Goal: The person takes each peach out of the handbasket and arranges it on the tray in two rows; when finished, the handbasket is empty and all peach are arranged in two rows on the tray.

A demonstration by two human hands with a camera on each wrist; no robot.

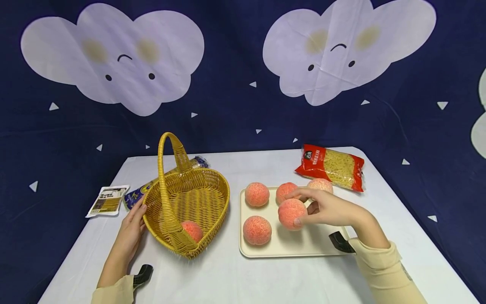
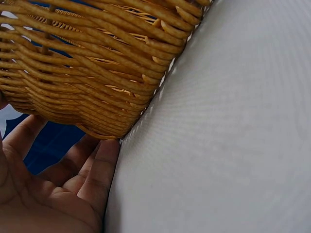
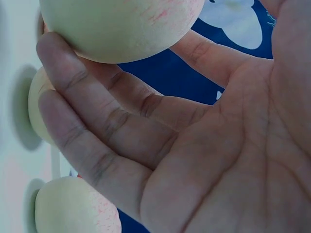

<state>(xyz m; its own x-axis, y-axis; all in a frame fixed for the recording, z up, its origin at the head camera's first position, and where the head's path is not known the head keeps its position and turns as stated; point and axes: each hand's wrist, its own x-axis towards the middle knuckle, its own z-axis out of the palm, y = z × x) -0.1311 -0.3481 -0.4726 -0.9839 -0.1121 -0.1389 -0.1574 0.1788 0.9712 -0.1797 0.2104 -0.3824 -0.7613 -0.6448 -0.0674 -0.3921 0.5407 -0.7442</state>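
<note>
My right hand (image 1: 324, 207) holds a pink peach (image 1: 292, 214) between thumb and fingers, over the cream tray (image 1: 303, 250). In the right wrist view the fingertips curve under the pale side of that peach (image 3: 121, 29). Several other peaches lie on the tray, among them one at the front left (image 1: 257, 230) and one at the back left (image 1: 257, 194). A yellow wicker basket (image 1: 153, 211) with a tall handle stands at the left, one peach (image 1: 193, 230) inside. Against its left side rests my left hand (image 1: 130, 232), extended fingers touching the wicker low down (image 2: 104, 160).
Behind the basket lies a blue-and-clear packet (image 1: 133, 196), partly hidden. A flat white package (image 1: 108, 200) is at the far left. A red bag of pasta (image 1: 332, 166) lies behind the tray. Dark cloth with clouds (image 1: 235, 126) hangs beyond the white table (image 1: 265, 278).
</note>
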